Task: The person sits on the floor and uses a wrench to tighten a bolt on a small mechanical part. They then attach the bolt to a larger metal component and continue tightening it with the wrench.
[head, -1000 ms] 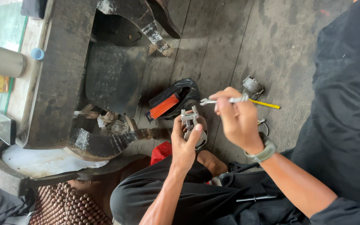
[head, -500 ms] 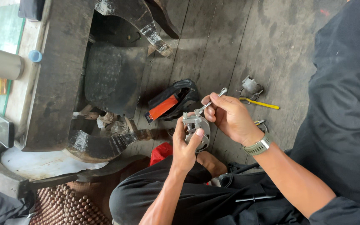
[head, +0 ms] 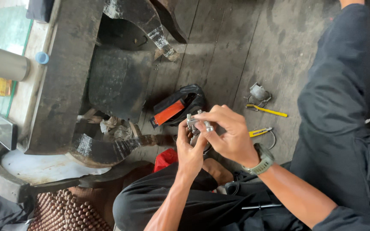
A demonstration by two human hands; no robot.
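My left hand (head: 190, 150) holds a small grey metal part (head: 195, 132) from below, over my lap. My right hand (head: 228, 134), with a watch on the wrist, closes over the top of the same part, its fingertips pinching a short silver tool or bolt (head: 198, 123) that sticks out to the left. Most of the metal part is hidden by both hands. Just beyond the hands lies a black pouch with an orange panel (head: 177, 107) on the wooden floor.
A yellow-handled tool (head: 267, 111) and another small metal part (head: 258, 92) lie on the floor boards to the right, with a second yellow tool (head: 260, 132) nearer my wrist. A dark wooden bench (head: 61, 72) stands to the left. A red cloth (head: 165, 158) shows by my knee.
My right hand has come down from holding the silver tool up and apart onto the metal part; it now covers the part together with my left hand.
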